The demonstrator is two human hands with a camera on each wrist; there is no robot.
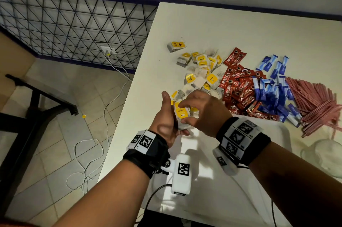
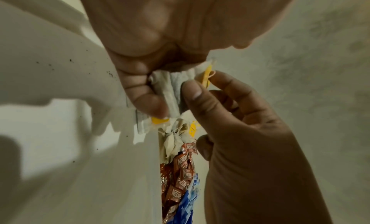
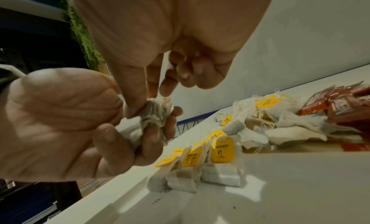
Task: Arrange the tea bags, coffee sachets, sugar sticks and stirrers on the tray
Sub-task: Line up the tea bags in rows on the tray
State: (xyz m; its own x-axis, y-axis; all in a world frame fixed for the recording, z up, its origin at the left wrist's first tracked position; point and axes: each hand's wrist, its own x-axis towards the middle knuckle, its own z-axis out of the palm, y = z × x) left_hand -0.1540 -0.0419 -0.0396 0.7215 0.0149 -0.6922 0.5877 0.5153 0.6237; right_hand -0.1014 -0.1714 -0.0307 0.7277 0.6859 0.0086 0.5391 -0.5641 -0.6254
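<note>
The left hand [image 1: 165, 119], nearest the head camera, is raised above the near part of the white worktop [image 1: 203, 29] with thumb upright and fingers curled round a small stack of tea bags [image 1: 182, 115]; a yellow tag faces upward on the stack. The right hand [image 1: 201, 110] meets the stack from the other side, thumb and forefinger pinching the edge of one tea bag in it, with the remaining fingers loosely bent. In the right wrist view, the left-hand fingers [image 3: 128, 148] wrap the crumpled paper of the stack [image 3: 154, 116]. On the worktop beyond the hands, 4 groups lie side by side from left to right: loose tea bags [image 1: 200, 71] with yellow tags, red coffee sachets [image 1: 240, 86], blue sugar sticks [image 1: 273, 86], and pink stirrers [image 1: 318, 103]; neighbouring groups overlap at their edges. The white tray [image 1: 212, 180] lies under the wrists, just in front of the piles. A clear glass vessel [image 1: 325, 154] stands at the right of the tray. A white cable [image 1: 103, 134] trails across the tiled floor [image 1: 55, 152] left of the worktop.
</note>
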